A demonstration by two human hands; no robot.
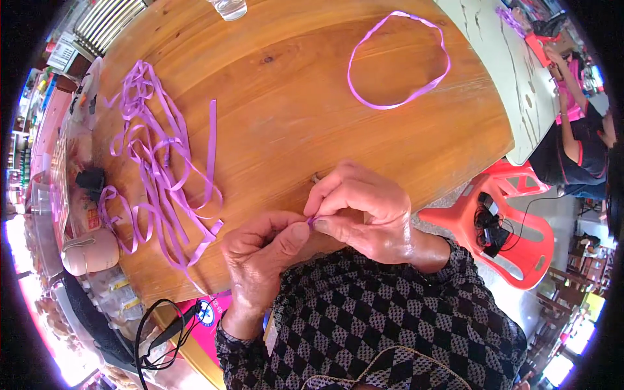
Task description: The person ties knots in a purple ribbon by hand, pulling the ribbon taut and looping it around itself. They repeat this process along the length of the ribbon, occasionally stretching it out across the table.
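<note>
Close in front of my body, my left hand (268,250) and my right hand (364,211) meet with thumbs and fingertips pinched together. Between them shows a small bit of purple ribbon (312,221); most of it is hidden by my fingers. To the left, a loose tangle of purple ribbon (170,175) trails over the table toward its near edge. One straight ribbon end (212,127) sticks out beside it. Farther off at the right lies a ribbon loop (351,67), joined at its far side. Neither hand touches the tangle or the loop.
The wooden table (279,117) carries a clear glass (231,9) at its far edge. A pink rounded case (91,252) and bags crowd the left. Right of me stands a red plastic stool (520,244) with black cables (491,224). A person (575,140) works at a white marbled table (513,78).
</note>
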